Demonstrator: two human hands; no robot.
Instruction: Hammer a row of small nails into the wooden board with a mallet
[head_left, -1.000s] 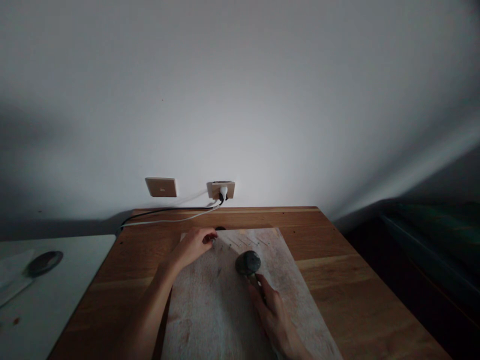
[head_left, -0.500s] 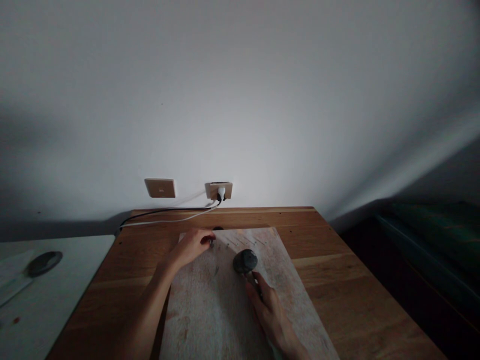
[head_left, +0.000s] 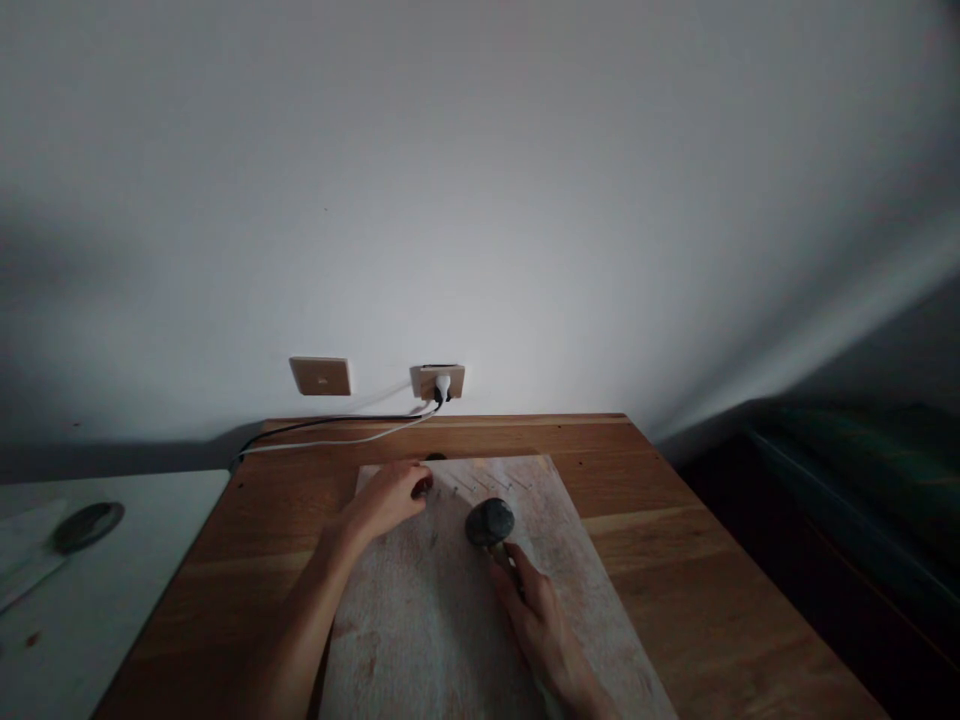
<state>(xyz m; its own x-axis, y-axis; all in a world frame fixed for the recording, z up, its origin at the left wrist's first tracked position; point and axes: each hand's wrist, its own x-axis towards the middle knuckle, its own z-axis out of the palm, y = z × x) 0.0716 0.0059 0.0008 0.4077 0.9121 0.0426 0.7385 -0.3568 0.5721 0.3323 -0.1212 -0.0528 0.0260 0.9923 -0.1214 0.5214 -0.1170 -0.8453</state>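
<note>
mallet gripped mid-board, other hand bunched at the far edge

nearest the camera, the right hand (head_left: 541,625) is wrapped closed around the handle (head_left: 507,562) of a mallet (head_left: 490,521). the mallet's dark rounded head sits about mid-board, a little right of centre, on or just above the pale board (head_left: 420,630); the dim light does not show which. the head looks dense, so the weight probably lies well forward. the handle looks thin and stiff. the present hold, a little way behind the head, likely gives control, and one further back would give more swing. the board looks rigid, flat and worn, and it may slide on the table (head_left: 712,600) if shoved.

farther out, the left hand (head_left: 386,500) lies near the board's far left corner. its fingertips are drawn together over a small dark thing (head_left: 424,485), but whether they truly pinch it cannot be told. just beside them a row of thin pins (head_left: 487,482) runs along the board's far edge. they look light and easy to tip or scatter.

bare board lies between the hands, and open wood runs rightward to the table's edge, where it drops into a dark area. on the left a white surface (head_left: 112,620) butts against the table and carries a dark round object (head_left: 88,526).

beyond the board there is only a narrow strip of table, crossed by cables (head_left: 337,432). these lead to a socket (head_left: 438,381) beside a switch plate (head_left: 320,376) on the wall, which closes off the far side.
</note>
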